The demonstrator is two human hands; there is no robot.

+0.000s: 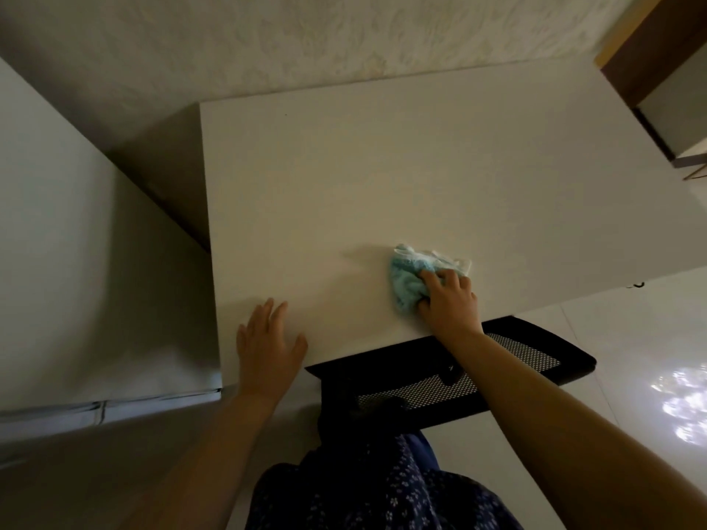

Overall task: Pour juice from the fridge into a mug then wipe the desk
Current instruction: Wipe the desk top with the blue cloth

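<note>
While the right hand point(447, 300) presses a bunched light-blue cloth point(411, 277) on the white counter point(382, 177) near its front edge, its grip is clenched on the soft fabric. The cloth looks fluffy, light and limp, best held in a full fist. The counter seems smooth and hard. The left hand point(267, 346) lies flat with spread fingers, holding nothing. No mug shows.

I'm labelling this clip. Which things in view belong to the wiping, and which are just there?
In use: blue cloth, right hand gripping it, left hand flat on the white desk.

Just there: black mesh chair, fridge.
</note>
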